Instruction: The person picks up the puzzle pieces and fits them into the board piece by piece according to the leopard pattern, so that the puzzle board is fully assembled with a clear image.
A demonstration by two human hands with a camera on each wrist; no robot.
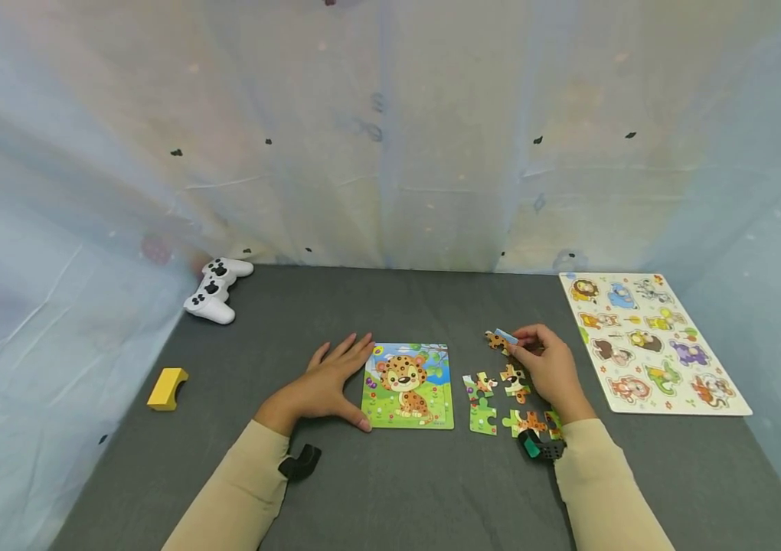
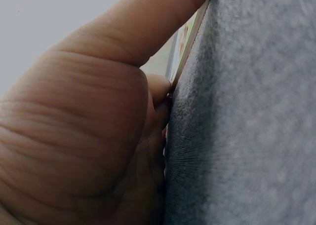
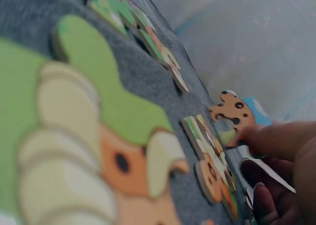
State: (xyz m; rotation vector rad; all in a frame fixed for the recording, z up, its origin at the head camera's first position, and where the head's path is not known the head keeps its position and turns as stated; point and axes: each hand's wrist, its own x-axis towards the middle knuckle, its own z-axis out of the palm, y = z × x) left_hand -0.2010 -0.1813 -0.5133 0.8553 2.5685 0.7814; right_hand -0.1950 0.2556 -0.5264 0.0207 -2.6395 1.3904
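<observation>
A square leopard picture board (image 1: 407, 386) lies on the dark cloth. My left hand (image 1: 321, 390) is spread at its left side, the thumb near the lower corner and the fingers by the upper one. To the right, my right hand (image 1: 550, 369) pinches a jigsaw piece (image 3: 237, 111) between thumb and fingers, just off the cloth. This piece is orange with dark spots and a blue part. Nearer to me lie several loose jigsaw pieces, among them a green piece (image 1: 483, 418) and a spotted piece (image 1: 516, 383). The right wrist partly hides some of them.
A white game controller (image 1: 214, 291) sits at the back left, with a yellow arched block (image 1: 167, 389) nearer on that side. On the far right lies a wooden animal puzzle board (image 1: 652, 344). A pale curtain (image 1: 432, 153) hangs along the table's back edge.
</observation>
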